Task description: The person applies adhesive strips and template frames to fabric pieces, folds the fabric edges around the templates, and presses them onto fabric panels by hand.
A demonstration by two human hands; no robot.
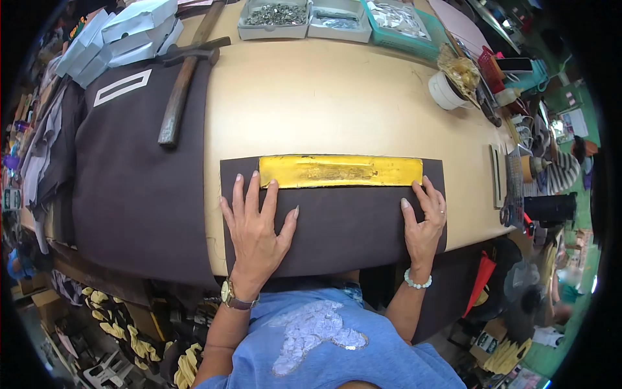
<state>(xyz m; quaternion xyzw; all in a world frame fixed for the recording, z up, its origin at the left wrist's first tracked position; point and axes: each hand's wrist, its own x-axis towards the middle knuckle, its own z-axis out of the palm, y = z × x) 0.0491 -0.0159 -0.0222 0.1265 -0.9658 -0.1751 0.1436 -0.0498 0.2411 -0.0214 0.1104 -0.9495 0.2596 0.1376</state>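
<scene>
A long yellow strip with dark smears along its middle lies across the top edge of a dark fabric panel. My left hand lies flat with fingers spread, its fingertips at the strip's left end and the rest on the panel. At the strip's right end, the fingertips of my right hand touch its lower corner. That hand's thumb rests on the dark fabric. Neither hand is wrapped round anything.
A hammer lies on more dark fabric at left, beside a white rectangular frame. White boxes are stacked behind. Along the back stand a box of metal pieces and a teal basket. A white pot stands at right.
</scene>
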